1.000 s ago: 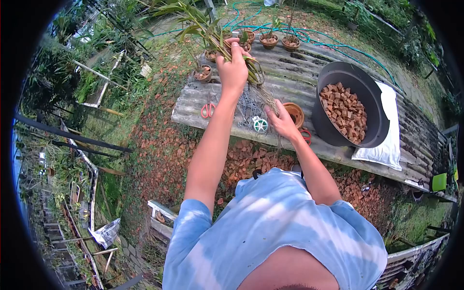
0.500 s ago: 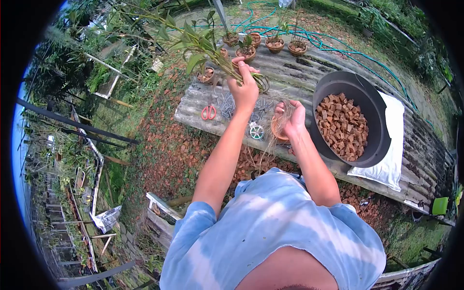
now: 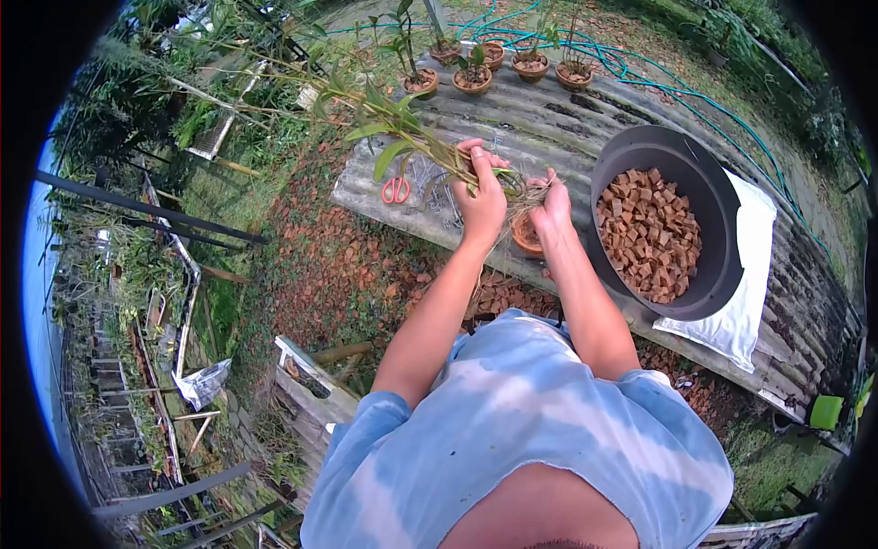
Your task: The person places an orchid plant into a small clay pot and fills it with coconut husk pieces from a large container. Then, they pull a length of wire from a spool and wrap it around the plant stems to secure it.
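A long leafy plant lies across my left hand, whose fingers are wrapped round its stems. Its leaves point to the upper left. My right hand is closed on the dry roots at the plant's lower end, close beside my left hand. Below my right hand, a clay pot stands partly hidden on the corrugated table. Red-handled scissors lie left of my left hand, near some grey metal pieces.
A large black tub of brown chunks stands at the right on a white sack. Several potted plants line the table's far side. A green hose runs behind them. The corrugated table extends right.
Both hands have come closer together. My left hand has moved right and down with the plant, and my right hand has risen slightly with the roots. The plant now lies lower.
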`<state>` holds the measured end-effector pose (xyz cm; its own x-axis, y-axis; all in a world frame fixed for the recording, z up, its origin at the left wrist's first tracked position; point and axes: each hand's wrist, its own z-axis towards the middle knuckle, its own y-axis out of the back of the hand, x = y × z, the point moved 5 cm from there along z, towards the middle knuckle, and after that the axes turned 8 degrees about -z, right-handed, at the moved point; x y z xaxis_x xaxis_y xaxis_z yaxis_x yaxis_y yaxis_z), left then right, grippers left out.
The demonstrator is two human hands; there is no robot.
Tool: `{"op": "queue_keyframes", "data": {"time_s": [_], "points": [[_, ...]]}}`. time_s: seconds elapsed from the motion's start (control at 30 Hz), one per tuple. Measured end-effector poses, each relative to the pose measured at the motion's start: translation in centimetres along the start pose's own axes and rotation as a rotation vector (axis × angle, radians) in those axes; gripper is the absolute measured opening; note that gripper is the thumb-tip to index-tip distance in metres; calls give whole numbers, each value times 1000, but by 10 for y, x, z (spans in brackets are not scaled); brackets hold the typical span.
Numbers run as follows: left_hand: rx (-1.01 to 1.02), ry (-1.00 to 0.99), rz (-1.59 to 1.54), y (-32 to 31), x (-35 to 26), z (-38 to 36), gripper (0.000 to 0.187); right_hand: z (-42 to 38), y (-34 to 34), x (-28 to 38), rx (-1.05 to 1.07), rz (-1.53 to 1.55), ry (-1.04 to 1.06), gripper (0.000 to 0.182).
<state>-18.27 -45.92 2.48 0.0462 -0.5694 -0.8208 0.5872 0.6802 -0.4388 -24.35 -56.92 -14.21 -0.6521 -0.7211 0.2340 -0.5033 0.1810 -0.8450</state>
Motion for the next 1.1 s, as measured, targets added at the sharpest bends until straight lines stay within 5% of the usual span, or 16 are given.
{"op": "queue_keyframes", "data": {"time_s": [0.13, 0.23, 0.43, 0.57, 0.63, 0.73, 0.83, 0.87, 1.1], "points": [[5, -7, 15, 11, -1, 4, 17, -24, -11, -5, -102, -159, -5, 25], [-22, -37, 82, 22, -10, 16, 16, -31, -20, -16, -77, -242, -214, 33], [-92, -129, 14, 45, -41, 55, 18, -80, -43, -18, 142, -891, -219, 50], [-167, -156, 15, 62, -50, 73, 18, -82, -42, -11, 249, -1673, 110, 63], [-190, -160, 65, 71, -51, 82, 19, -71, -41, -12, 319, -1849, 625, 62], [-222, -155, 210, 82, -57, 89, 20, -109, -59, -10, 337, -1892, 858, 52], [-142, -16, 325, 84, -63, 95, 20, -127, -84, -10, 621, -2268, 857, 38], [-123, 35, 303, 85, -61, 98, 19, -125, -89, -7, 584, -2259, 861, 25], [214, 387, 57, 76, -63, 102, 19, -141, -153, 9, 1120, -2044, 892, 26]]}}
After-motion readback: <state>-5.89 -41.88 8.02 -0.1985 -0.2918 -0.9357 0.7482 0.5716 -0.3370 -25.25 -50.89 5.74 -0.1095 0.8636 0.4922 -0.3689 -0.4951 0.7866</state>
